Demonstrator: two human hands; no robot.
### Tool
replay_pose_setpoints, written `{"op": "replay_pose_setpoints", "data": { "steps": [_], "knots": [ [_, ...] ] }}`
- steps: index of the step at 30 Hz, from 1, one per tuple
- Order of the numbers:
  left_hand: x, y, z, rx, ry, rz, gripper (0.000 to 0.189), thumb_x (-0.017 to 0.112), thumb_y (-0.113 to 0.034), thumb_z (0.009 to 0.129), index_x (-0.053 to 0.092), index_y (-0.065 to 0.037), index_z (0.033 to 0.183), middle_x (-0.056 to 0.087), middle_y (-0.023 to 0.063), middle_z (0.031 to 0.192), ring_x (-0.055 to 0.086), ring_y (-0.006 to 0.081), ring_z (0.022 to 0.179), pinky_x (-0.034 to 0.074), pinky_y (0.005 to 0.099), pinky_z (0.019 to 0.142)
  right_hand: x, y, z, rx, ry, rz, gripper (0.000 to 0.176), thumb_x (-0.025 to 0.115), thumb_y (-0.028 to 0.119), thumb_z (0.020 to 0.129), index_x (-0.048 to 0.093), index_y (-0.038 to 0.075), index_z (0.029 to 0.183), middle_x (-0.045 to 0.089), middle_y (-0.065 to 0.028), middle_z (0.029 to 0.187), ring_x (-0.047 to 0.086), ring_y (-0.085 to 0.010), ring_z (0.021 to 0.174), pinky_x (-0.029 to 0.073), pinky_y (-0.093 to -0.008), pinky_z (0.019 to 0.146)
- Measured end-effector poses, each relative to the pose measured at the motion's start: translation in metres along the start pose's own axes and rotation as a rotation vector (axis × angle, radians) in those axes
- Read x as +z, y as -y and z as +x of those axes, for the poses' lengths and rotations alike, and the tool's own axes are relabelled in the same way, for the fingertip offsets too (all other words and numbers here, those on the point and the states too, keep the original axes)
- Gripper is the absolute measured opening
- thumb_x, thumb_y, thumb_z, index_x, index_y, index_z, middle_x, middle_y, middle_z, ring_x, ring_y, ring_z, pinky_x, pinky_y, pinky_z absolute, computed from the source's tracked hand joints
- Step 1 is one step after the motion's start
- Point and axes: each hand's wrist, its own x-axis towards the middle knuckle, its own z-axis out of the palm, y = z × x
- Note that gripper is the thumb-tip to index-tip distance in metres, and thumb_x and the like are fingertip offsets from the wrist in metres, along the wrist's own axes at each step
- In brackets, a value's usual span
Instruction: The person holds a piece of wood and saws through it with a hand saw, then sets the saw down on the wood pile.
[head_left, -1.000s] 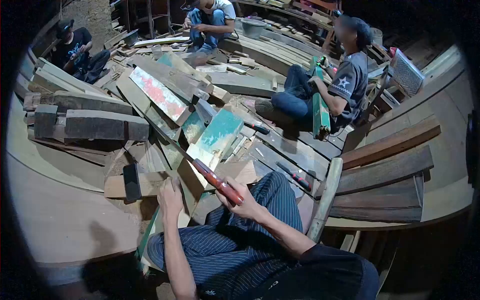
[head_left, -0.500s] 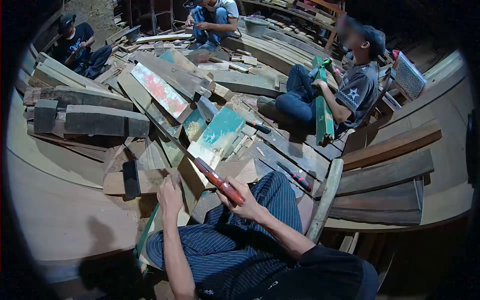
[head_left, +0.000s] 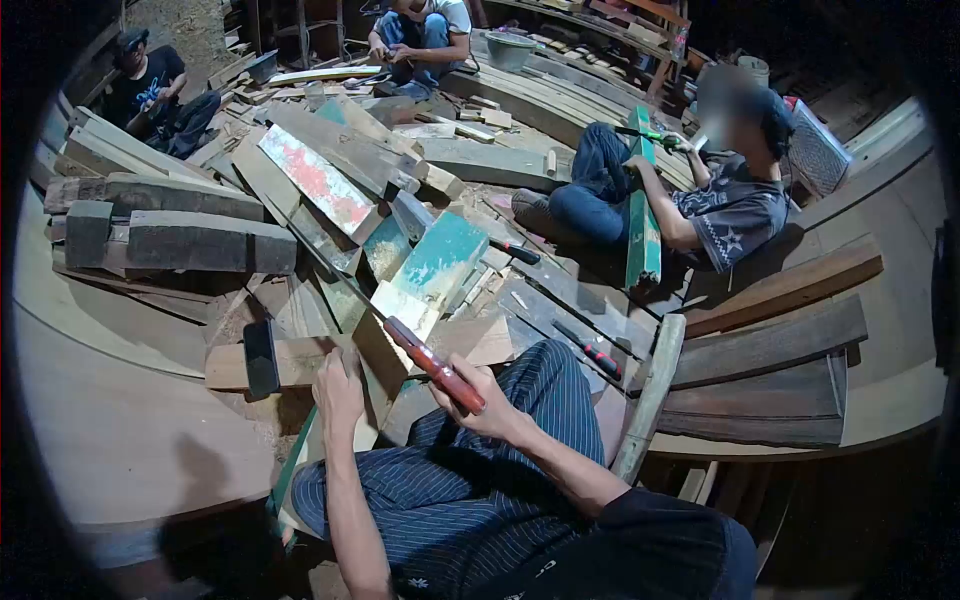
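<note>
My right hand (head_left: 470,398) is closed around the red-brown wooden handle of a tool (head_left: 428,360). Its thin dark shaft points up and left across the wood; the tip is hard to make out. My left hand (head_left: 339,388) has its fingers curled at the top of a pale wooden board with a green edge (head_left: 298,462), beside my leg. Just right of the left hand stands a wooden block (head_left: 385,350). A dark phone (head_left: 261,358) leans on a plank (head_left: 228,366) to the left.
Wood offcuts (head_left: 320,180) and heavy dark beams (head_left: 210,242) lie ahead and left. Tools with red-black handles (head_left: 600,360) rest at right, near an upright pole (head_left: 652,395). A co-worker at right holds a green beam (head_left: 643,235); two other people sit farther back.
My right hand and its tool have shifted very slightly left. My left hand stays in place. The co-worker at right has leaned forward over the green beam.
</note>
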Motion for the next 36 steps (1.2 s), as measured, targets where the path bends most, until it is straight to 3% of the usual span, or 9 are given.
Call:
{"op": "replay_pose_setpoints", "data": {
  "steps": [6, 9, 18, 22, 25, 26, 29, 32, 36],
  "knots": [
    [-0.009, -0.016, -0.003, -0.041, 0.029, 0.081, 0.042, 0.043, -0.028, 0.102, 0.06, 0.009, 0.114, 0.065, 0.0286, 0.108, 0.061, 0.0452, 0.101, 0.046, 0.0519, 0.086, -0.001, 0.003, 0.002, 0.056, 0.0, -0.009, 0.02, 0.07, 0.004, 0.086, 0.052, 0.003, 0.095, 0.053, -0.0119, 0.063, 0.056, -0.0251, 0.052, 0.041, -0.0323, 0.049],
    [0.013, 0.008, -0.008, 0.101, -0.175, 0.191, 0.039, 0.041, -0.024, 0.102, 0.061, 0.008, 0.106, 0.065, 0.0285, 0.104, 0.062, 0.0455, 0.096, 0.047, 0.0519, 0.083, -0.002, 0.015, 0.009, 0.1, 0.003, 0.01, 0.02, 0.07, 0.006, 0.087, 0.052, 0.003, 0.096, 0.053, -0.0117, 0.062, 0.055, -0.0233, 0.05, 0.04, -0.0323, 0.048],
    [0.03, 0.018, -0.003, 0.008, -0.277, 0.074, 0.052, 0.032, -0.029, 0.105, 0.061, 0.005, 0.077, 0.062, 0.0291, 0.078, 0.06, 0.0482, 0.073, 0.046, 0.0558, 0.071, -0.018, 0.082, 0.041, 0.266, 0.202, -0.159, 0.028, 0.066, 0.018, 0.094, 0.056, 0.0, 0.114, 0.055, -0.0153, 0.064, 0.058, -0.0203, 0.053, 0.043, -0.0326, 0.05],
    [0.028, 0.015, -0.005, -0.095, -0.207, 0.035, 0.052, 0.033, -0.03, 0.104, 0.062, 0.005, 0.08, 0.063, 0.0289, 0.08, 0.061, 0.0471, 0.076, 0.047, 0.0548, 0.072, -0.029, 0.105, 0.041, 0.405, 0.238, -0.109, 0.03, 0.065, 0.021, 0.096, 0.056, 0.0, 0.115, 0.057, -0.0158, 0.067, 0.059, -0.02, 0.054, 0.043, -0.0318, 0.052],
    [0.034, 0.015, -0.005, 0.081, -0.46, 0.24, 0.05, 0.033, -0.031, 0.104, 0.063, 0.004, 0.085, 0.064, 0.0284, 0.084, 0.061, 0.0474, 0.077, 0.047, 0.0538, 0.075, -0.026, 0.097, 0.041, 0.376, 0.215, -0.092, 0.029, 0.064, 0.022, 0.096, 0.055, 0.001, 0.114, 0.058, -0.0155, 0.071, 0.056, -0.0204, 0.054, 0.043, -0.0316, 0.053],
    [0.026, 0.015, -0.005, -0.051, -0.213, 0.033, 0.047, 0.034, -0.031, 0.104, 0.063, 0.003, 0.089, 0.064, 0.028, 0.089, 0.061, 0.0473, 0.076, 0.047, 0.0537, 0.075, -0.018, 0.085, 0.041, 0.337, 0.183, -0.076, 0.029, 0.064, 0.023, 0.096, 0.055, 0.001, 0.114, 0.058, -0.0155, 0.071, 0.055, -0.0208, 0.054, 0.043, -0.0318, 0.053],
    [0.037, 0.024, -0.006, -0.074, -0.237, 0.125, 0.044, 0.035, -0.028, 0.104, 0.061, 0.004, 0.09, 0.064, 0.0291, 0.091, 0.061, 0.0473, 0.076, 0.047, 0.0539, 0.069, -0.008, 0.083, 0.051, 0.274, 0.184, -0.074, 0.031, 0.063, 0.023, 0.096, 0.053, 0.0, 0.115, 0.057, -0.0176, 0.068, 0.059, -0.0278, 0.055, 0.045, -0.036, 0.054],
    [0.032, 0.025, -0.01, 0.119, -0.266, 0.268, 0.042, 0.037, -0.025, 0.103, 0.059, 0.006, 0.086, 0.062, 0.0304, 0.086, 0.061, 0.0473, 0.075, 0.046, 0.0532, 0.065, -0.014, 0.101, 0.069, 0.357, 0.317, -0.028, 0.037, 0.063, 0.023, 0.096, 0.048, 0.0, 0.12, 0.059, -0.0255, 0.065, 0.065, -0.0429, 0.066, 0.047, -0.0425, 0.055],
    [0.045, 0.05, -0.012, 0.251, -0.306, 0.435, 0.031, 0.043, -0.022, 0.1, 0.059, 0.005, 0.099, 0.063, 0.0279, 0.09, 0.061, 0.0449, 0.079, 0.047, 0.0514, 0.067, -0.021, 0.091, 0.05, 0.128, 0.235, -0.13, 0.037, 0.064, 0.019, 0.095, 0.049, 0.001, 0.122, 0.062, -0.023, 0.069, 0.065, -0.0394, 0.063, 0.048, -0.0415, 0.057]
  ]
}}
